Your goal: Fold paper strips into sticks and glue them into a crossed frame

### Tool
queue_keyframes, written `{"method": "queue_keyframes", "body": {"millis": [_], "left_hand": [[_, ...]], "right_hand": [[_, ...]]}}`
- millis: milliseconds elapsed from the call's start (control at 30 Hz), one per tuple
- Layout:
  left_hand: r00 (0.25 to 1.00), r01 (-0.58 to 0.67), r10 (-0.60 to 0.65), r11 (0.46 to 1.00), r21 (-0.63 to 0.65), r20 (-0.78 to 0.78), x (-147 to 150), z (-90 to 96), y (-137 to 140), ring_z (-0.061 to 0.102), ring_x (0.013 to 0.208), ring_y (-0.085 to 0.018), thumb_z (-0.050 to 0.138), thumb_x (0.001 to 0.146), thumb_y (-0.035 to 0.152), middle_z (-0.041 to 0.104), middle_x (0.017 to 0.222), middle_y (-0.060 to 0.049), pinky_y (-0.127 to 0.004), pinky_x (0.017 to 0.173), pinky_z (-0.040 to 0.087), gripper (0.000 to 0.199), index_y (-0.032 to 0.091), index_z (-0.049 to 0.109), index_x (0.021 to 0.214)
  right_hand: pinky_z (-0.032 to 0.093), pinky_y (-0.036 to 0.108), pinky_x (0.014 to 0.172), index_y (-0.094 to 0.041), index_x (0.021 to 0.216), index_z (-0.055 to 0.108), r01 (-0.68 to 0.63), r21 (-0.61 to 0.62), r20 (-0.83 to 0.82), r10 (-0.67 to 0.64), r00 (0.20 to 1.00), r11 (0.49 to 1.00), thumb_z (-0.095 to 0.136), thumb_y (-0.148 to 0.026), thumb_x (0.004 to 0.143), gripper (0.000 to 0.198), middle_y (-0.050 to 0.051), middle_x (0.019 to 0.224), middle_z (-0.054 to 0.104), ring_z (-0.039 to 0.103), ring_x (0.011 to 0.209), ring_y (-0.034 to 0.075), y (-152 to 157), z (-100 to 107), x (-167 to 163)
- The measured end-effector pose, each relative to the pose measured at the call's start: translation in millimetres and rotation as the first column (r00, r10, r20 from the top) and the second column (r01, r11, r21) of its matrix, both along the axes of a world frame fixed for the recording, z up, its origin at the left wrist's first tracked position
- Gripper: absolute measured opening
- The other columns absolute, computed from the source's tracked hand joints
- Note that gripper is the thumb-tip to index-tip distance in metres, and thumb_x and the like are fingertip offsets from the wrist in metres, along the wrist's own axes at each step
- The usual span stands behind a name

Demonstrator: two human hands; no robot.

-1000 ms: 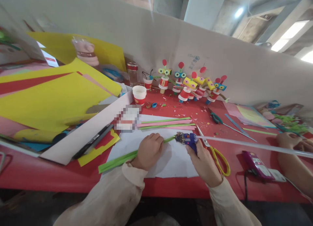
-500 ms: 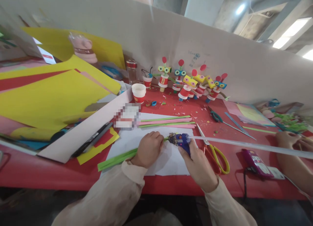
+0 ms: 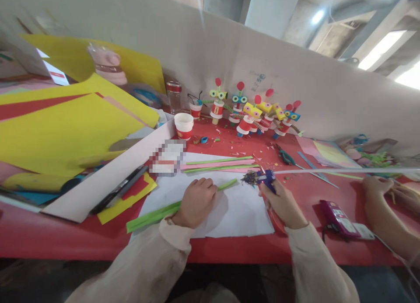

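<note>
My left hand (image 3: 197,202) is closed around green paper strips (image 3: 153,217) above white paper sheets (image 3: 243,220). One green end sticks out past its fingers to the right, and the longer part lies under the wrist to the left. In my right hand (image 3: 285,204) is a blue hot glue gun (image 3: 266,180), its dirty nozzle pointing left, a little apart from the strip's end. A long clear glue stick (image 3: 315,171) runs out of the gun's back to the right. Behind the hands lie pink and green paper strips (image 3: 219,164).
Several paper-cup figures (image 3: 246,126) stand along the wall. White cups (image 3: 183,124) sit left of them. A box (image 3: 65,202) of coloured paper fills the left side. Pliers (image 3: 285,155), a purple device (image 3: 337,220) and another person's hand (image 3: 377,187) are at right.
My right hand has drawn the glue gun away to the right, off the green strip's end, and now covers most of the scissors. My left hand keeps its hold.
</note>
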State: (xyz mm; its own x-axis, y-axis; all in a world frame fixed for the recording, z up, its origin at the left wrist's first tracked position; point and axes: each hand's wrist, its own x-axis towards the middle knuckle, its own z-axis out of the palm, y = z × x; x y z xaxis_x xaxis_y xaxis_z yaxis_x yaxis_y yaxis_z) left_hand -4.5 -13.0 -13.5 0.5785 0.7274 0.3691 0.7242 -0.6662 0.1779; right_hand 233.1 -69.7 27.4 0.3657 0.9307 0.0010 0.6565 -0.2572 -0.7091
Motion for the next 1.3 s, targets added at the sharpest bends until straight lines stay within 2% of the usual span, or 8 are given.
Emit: {"method": "queue_keyframes", "body": {"millis": [133, 333, 400, 467, 533, 600, 967, 1300], "left_hand": [[0.999, -0.003, 0.004, 1.000, 0.027, -0.051, 2, 3.4, -3, 0.055, 0.078, -0.021, 0.049, 0.083, 0.014, 0.062, 0.081, -0.004, -0.037, 0.070, 0.039, 0.016, 0.018, 0.062, 0.076], [1.000, -0.008, 0.008, 1.000, -0.002, -0.006, 0, -0.6, 2, 0.056, 0.078, -0.020, 0.049, 0.082, 0.011, 0.062, 0.081, -0.003, -0.035, 0.070, 0.040, 0.015, 0.018, 0.062, 0.079], [0.999, 0.033, -0.033, 0.999, -0.010, 0.012, -3, -1.7, 5, 0.056, 0.078, -0.019, 0.049, 0.082, 0.012, 0.062, 0.081, -0.003, -0.034, 0.073, 0.041, 0.015, 0.018, 0.062, 0.078], [0.998, 0.063, -0.062, 0.998, -0.012, 0.026, -7, -1.7, 8, 0.056, 0.077, -0.019, 0.050, 0.082, 0.013, 0.062, 0.080, -0.003, -0.034, 0.073, 0.041, 0.015, 0.018, 0.062, 0.077], [0.997, 0.079, -0.079, 0.997, -0.018, 0.027, -10, -0.9, 9, 0.056, 0.077, -0.019, 0.050, 0.082, 0.014, 0.062, 0.079, -0.003, -0.034, 0.073, 0.041, 0.014, 0.018, 0.063, 0.077], [0.996, 0.091, -0.091, 0.995, -0.031, 0.022, -11, 0.2, 9, 0.056, 0.078, -0.019, 0.050, 0.082, 0.015, 0.062, 0.080, -0.003, -0.034, 0.073, 0.041, 0.013, 0.019, 0.063, 0.079], [0.993, 0.111, -0.112, 0.993, -0.030, -0.029, -9, -1.4, 8, 0.055, 0.081, -0.020, 0.052, 0.080, 0.012, 0.062, 0.082, -0.003, -0.035, 0.074, 0.039, 0.014, 0.019, 0.063, 0.085], [0.993, 0.107, -0.110, 0.993, -0.053, -0.045, -9, 1.5, 3, 0.054, 0.082, -0.020, 0.052, 0.082, 0.011, 0.061, 0.086, -0.002, -0.035, 0.074, 0.038, 0.022, 0.022, 0.066, 0.094]], "right_hand": [[0.048, 0.028, 0.051, -0.018, 0.077, 0.056, 0.110, -0.069, 0.011, -0.110, 0.994, 0.991, 0.041, -0.047, 0.083, 0.033, 0.004, 0.059, 0.062, 0.059, 0.050, 0.016, 23, -1, 43], [0.044, 0.052, 0.077, -0.017, 0.069, 0.062, 0.306, 0.017, 0.336, -0.294, 0.895, 0.952, 0.058, -0.035, 0.075, 0.019, 0.019, 0.084, 0.065, 0.059, 0.094, 0.035, 33, 4, 64], [0.043, 0.051, 0.084, -0.018, 0.078, 0.067, 0.183, 0.101, 0.422, -0.209, 0.882, 0.978, 0.058, -0.031, 0.076, 0.015, 0.018, 0.096, 0.065, 0.055, 0.104, 0.034, 29, 2, 44], [0.043, 0.046, 0.088, -0.020, 0.090, 0.069, -0.207, 0.179, 0.521, 0.086, 0.849, 0.962, 0.054, -0.026, 0.081, 0.019, 0.013, 0.099, 0.066, 0.056, 0.103, 0.028, 27, -5, 17], [0.045, 0.040, 0.089, -0.023, 0.101, 0.068, -0.506, 0.219, 0.537, 0.330, 0.776, 0.834, 0.053, -0.024, 0.083, 0.024, 0.009, 0.103, 0.067, 0.057, 0.101, 0.023, 30, -15, -9], [0.046, 0.037, 0.086, -0.024, 0.100, 0.069, -0.620, 0.247, 0.532, 0.431, 0.729, 0.744, 0.052, -0.021, 0.085, 0.024, 0.007, 0.100, 0.068, 0.058, 0.097, 0.020, 37, -24, -25], [0.038, 0.032, 0.079, -0.020, 0.086, 0.068, -0.824, 0.027, 0.725, 0.556, 0.406, 0.567, 0.050, -0.016, 0.088, 0.018, 0.005, 0.083, 0.067, 0.055, 0.085, 0.018, 56, -19, -31], [0.037, 0.030, 0.070, -0.019, 0.083, 0.065, -0.807, -0.026, 0.800, 0.496, 0.337, 0.590, 0.051, -0.012, 0.086, 0.017, 0.004, 0.078, 0.064, 0.055, 0.079, 0.017, 57, -24, -31]]}}
